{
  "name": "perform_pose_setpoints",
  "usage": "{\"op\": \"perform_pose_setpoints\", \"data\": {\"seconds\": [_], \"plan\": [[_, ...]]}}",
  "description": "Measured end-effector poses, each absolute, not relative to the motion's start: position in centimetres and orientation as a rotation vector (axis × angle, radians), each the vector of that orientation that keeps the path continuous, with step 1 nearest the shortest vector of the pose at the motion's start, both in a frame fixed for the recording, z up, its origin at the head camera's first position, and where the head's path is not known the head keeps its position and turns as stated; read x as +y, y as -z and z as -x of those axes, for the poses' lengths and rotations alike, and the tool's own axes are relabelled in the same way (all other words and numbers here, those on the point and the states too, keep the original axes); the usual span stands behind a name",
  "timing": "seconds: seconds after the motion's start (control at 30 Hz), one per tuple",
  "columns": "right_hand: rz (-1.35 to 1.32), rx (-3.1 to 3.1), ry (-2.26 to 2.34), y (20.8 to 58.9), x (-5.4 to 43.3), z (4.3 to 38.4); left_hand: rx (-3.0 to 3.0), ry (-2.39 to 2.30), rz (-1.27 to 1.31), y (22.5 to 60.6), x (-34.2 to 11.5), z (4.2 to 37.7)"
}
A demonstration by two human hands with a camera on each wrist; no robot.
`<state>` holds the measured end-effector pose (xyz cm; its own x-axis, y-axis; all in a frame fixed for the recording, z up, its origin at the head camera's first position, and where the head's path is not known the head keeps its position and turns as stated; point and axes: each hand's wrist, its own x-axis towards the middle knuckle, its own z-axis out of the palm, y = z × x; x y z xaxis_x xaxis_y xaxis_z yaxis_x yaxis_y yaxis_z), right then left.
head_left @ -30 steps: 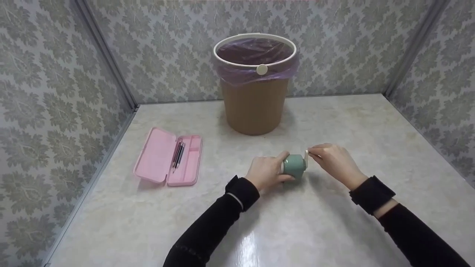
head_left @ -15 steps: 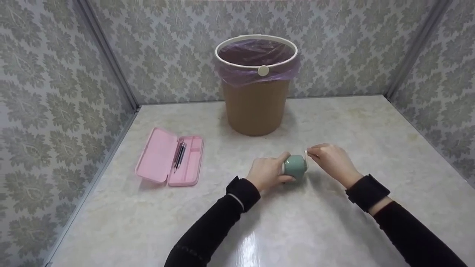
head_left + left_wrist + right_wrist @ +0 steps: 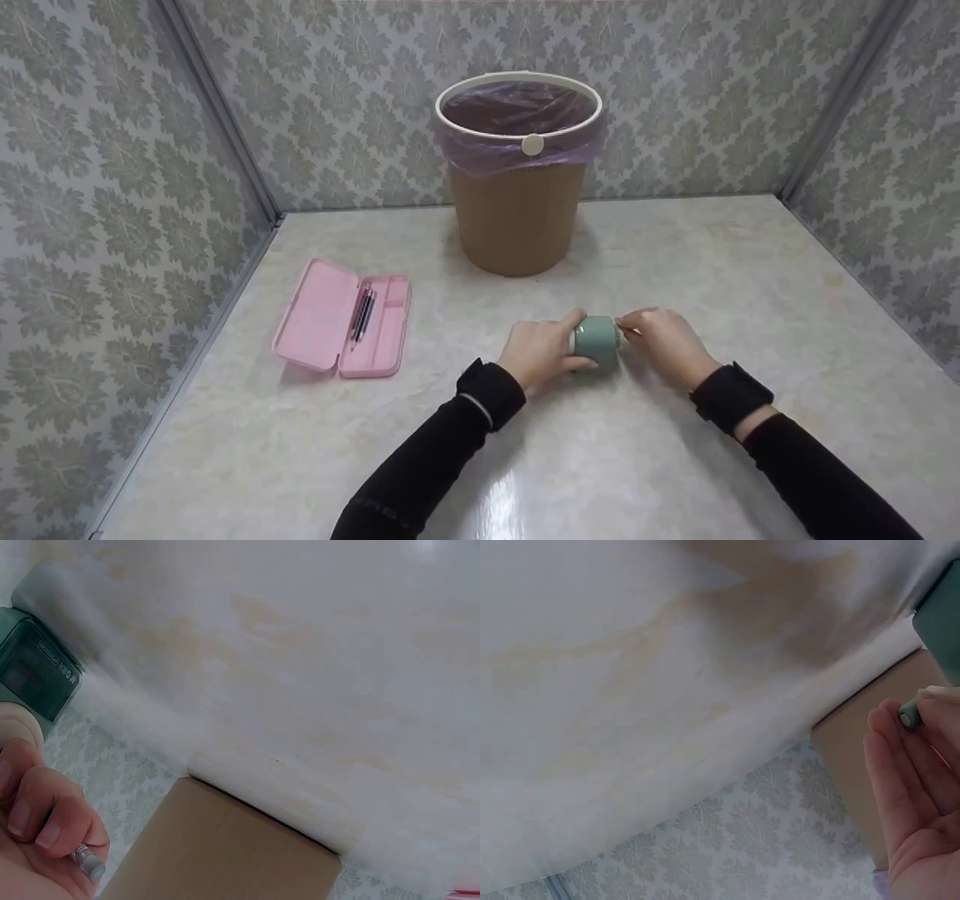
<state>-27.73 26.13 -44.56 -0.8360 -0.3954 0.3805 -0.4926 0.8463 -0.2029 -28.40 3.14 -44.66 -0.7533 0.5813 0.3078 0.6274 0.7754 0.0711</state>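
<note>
A green pencil sharpener [image 3: 597, 339] lies on its side on the table, its crank end facing right. My left hand [image 3: 536, 349] grips its cream front end, thumb above and a finger below. In the left wrist view, the fingers of that hand also curl round a pencil [image 3: 88, 862]; its silvery end pokes out of the fist and the rest is hidden. My right hand [image 3: 667, 341] pinches the crank at the other end. The right wrist view shows the crank's small green knob [image 3: 907, 715] between thumb and fingers, the outer fingers fairly straight.
An open pink pencil case [image 3: 386, 337] with several pencils [image 3: 363, 315] lies to the left. Behind the hands stands a brown bin [image 3: 517, 217] with a purple liner. Patterned walls [image 3: 360, 97] enclose the table [image 3: 247, 450] at the back and both sides.
The right hand has moved slightly down and left, turning the crank away from its upright position. The left hand and pencil sharpener have stayed in place.
</note>
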Motion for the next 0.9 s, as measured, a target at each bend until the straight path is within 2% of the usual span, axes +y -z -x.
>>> {"op": "perform_pose_setpoints", "data": {"seconds": [0.53,0.9], "plan": [[-0.708,-2.741,-0.542,45.8,26.4,26.5,-2.672,0.243,0.942,44.8,2.9,28.3],[-0.741,-2.795,-0.536,45.3,26.7,25.2,-2.673,0.224,0.909,44.9,3.2,27.9]]}}
